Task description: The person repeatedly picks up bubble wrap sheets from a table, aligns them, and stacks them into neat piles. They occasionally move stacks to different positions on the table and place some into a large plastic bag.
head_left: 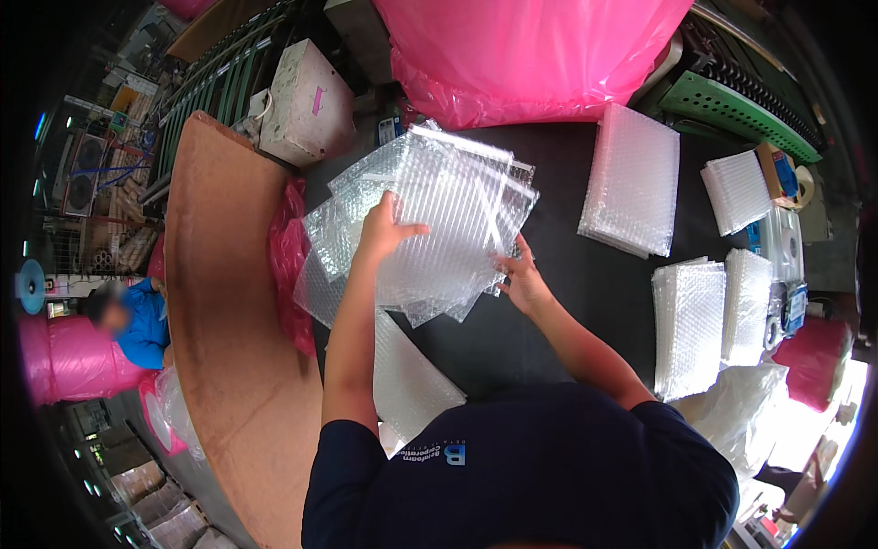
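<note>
A loose, fanned pile of clear bubble-wrap bags [448,215] lies on the dark tabletop [558,343] in front of me, its sheets turned at different angles. My left hand [389,227] rests on the left part of the top bag, thumb stretched to the right and index finger pointing away; its other fingers are mostly hidden. At the pile's right edge, my right hand [525,279] touches the bags with its fingers spread. Under my left forearm, another bubble-wrap sheet [412,375] reaches toward my body.
Neat bubble-wrap stacks [631,178] stand on the right, with smaller ones [690,325] nearer me. A large pink plastic-wrapped bundle [540,55] borders the far side. A curved brown board [219,320] runs along the left, with a person in blue [144,320] beyond it.
</note>
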`<state>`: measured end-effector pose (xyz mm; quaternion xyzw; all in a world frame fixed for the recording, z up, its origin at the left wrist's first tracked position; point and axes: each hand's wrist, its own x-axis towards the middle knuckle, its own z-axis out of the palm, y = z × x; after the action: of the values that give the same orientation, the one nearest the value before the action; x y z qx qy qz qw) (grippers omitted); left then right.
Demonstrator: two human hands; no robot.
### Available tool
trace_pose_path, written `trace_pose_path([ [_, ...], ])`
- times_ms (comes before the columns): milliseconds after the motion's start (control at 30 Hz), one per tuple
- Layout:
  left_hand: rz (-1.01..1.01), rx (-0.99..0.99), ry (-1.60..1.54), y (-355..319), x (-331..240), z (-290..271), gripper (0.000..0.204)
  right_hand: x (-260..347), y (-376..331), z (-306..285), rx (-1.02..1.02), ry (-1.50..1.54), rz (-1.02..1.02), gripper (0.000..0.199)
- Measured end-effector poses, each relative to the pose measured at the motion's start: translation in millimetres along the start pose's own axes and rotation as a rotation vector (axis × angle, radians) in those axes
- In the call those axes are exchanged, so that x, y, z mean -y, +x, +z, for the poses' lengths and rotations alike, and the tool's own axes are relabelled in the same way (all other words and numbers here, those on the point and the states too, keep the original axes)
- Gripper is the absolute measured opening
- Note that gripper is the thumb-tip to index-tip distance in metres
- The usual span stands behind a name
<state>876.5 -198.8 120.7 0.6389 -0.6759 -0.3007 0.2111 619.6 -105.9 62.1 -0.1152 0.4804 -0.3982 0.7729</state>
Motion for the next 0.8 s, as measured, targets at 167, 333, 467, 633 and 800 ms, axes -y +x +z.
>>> trace_pose_path([
  [167,-0.136,-0.181,-0.708,-4,-10,8,0.060,11,-3,-13,0.162,0.051,-0.036,0.084],
  [333,-0.210,-0.071,-0.987,-8,-5,35,0.059,18,2,-16,0.245,0.044,-0.107,0.085],
  [467,-0.232,0.083,-0.985,-26,-20,46,0.056,42,-4,-23,0.389,0.203,-0.056,0.095],
  [633,-0.150,-0.037,0.065,-40,14,89,0.077,50,-24,-33,0.489,0.105,0.060,0.082],
  [800,-0.045,0.171,-0.124,-56,27,104,0.077,37,-19,-97,0.376,-0.205,0.212,0.053],
])
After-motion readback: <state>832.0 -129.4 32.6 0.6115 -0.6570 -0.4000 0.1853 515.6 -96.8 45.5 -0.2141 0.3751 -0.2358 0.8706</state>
